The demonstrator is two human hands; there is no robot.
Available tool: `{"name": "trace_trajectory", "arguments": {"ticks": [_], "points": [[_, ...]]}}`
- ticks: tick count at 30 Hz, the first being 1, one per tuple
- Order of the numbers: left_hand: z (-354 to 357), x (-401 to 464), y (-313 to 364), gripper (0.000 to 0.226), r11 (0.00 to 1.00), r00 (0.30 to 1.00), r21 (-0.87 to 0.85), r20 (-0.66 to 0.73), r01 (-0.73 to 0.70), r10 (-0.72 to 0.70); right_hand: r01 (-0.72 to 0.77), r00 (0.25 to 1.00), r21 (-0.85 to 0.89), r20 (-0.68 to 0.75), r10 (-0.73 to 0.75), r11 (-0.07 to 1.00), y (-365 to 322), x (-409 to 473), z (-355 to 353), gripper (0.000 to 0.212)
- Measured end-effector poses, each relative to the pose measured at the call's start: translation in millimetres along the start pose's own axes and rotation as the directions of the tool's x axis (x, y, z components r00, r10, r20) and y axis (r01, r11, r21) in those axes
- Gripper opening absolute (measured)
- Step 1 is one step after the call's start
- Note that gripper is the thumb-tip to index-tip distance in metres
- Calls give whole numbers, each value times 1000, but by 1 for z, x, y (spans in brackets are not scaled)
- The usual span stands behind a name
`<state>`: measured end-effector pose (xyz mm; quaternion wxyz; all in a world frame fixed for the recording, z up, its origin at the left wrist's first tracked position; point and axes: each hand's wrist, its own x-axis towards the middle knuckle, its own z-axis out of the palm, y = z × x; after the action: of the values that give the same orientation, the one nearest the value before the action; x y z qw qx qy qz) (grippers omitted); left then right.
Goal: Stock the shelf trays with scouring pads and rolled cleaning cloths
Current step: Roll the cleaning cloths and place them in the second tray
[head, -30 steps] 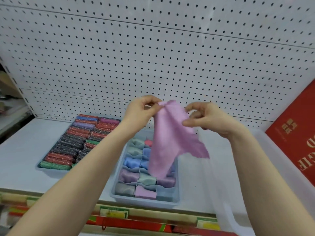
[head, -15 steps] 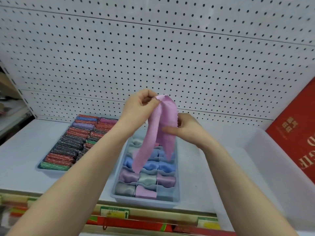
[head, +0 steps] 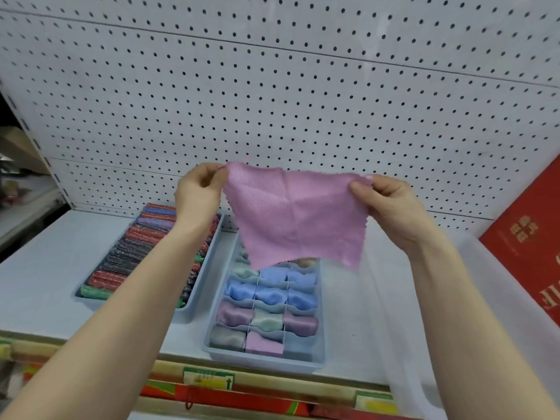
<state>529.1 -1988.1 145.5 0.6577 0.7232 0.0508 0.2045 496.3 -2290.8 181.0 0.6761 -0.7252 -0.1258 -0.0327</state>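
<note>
Left fingers: the left hand [head: 198, 194] pinches the top left corner of the pink cloth [head: 292, 218] between thumb and curled fingertips.
Right fingers: the right hand [head: 386, 204] pinches the top right corner, thumb in front, fingers curled behind.
Pink cloth: spread open and held up between both hands, above the far end of the divided tray; thin woven fabric with a fine dimpled texture, crease lines crossing its middle, zigzag-cut edges, the lower corners hanging loose.
Divided tray [head: 212, 348]: pale blue plastic, long and rectangular, split by wavy partitions into three columns of cells; each visible cell holds a rolled cloth [head: 239, 292] in blue, purple, green, grey or pink, with a satiny sheen.
Left tray [head: 185, 307]: same pale blue plastic, just beside the divided tray; packed with rows of glittery scouring pads [head: 133, 253] in red, black, green, purple and blue.
Shelf [head: 45, 268]: flat white surface bearing both trays.
Back wall: white pegboard [head: 272, 101] with regular round holes.
Right edge: translucent plastic bin [head: 472, 298], then a red box [head: 527, 237] leaning against the pegboard.
</note>
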Motion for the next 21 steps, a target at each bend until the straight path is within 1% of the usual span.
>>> {"name": "trace_trajectory", "arguments": {"ticks": [1, 2, 3, 5, 6, 7, 8, 9, 11, 12, 13, 16, 18, 21], "points": [[1, -1, -3, 15, 1000, 1000, 15, 14, 18, -19, -19, 992, -7, 123, 20, 1000, 0, -3, -2, 35], [2, -2, -4, 16, 999, 998, 19, 34, 47, -48, -55, 966, -26, 252, 60, 998, -3, -8, -2, 42], [4, -4, -4, 16, 996, 994, 3, 67, 84, -84, -94, 926, -62, 362, 110, 994, -5, -12, -1, 42], [10, -12, 1, 16, 987, 972, -60, 188, 152, -138, -113, 835, -163, 518, 183, 980, -10, -17, 7, 28], [14, -17, 5, 17, 984, 955, -77, 264, 163, -137, -90, 807, -213, 557, 197, 973, -13, -19, 13, 22], [19, -23, 9, 18, 985, 933, -73, 339, 154, -121, -64, 803, -254, 561, 201, 965, -13, -18, 18, 17], [23, -29, 14, 20, 990, 908, -53, 408, 129, -96, -48, 820, -281, 537, 199, 959, -12, -17, 25, 16], [27, -34, 18, 21, 995, 878, -31, 472, 99, -72, -49, 855, -289, 482, 190, 956, -11, -15, 30, 16], [32, -43, 28, 18, 998, 812, -16, 582, 68, -46, -62, 921, -225, 362, 143, 972, -11, -14, 40, 10], [34, -46, 32, 15, 997, 788, -30, 614, 76, -42, -42, 942, -184, 320, 100, 982, -11, -14, 44, 11], [35, -49, 36, 13, 995, 779, -52, 626, 84, -33, -10, 957, -151, 284, 54, 988, -11, -14, 47, 13], [36, -51, 42, 12, 994, 805, -99, 593, 49, 20, 31, 988, -89, 152, -17, 996, -9, -14, 55, 12], [36, -53, 44, 12, 995, 819, -97, 573, 27, 34, 22, 997, -79, 78, -16, 997, -7, -13, 58, 23], [37, -56, 45, 13, 996, 819, -88, 573, 17, 37, -6, 998, -114, 54, 12, 994, -5, -13, 60, 29]]}}
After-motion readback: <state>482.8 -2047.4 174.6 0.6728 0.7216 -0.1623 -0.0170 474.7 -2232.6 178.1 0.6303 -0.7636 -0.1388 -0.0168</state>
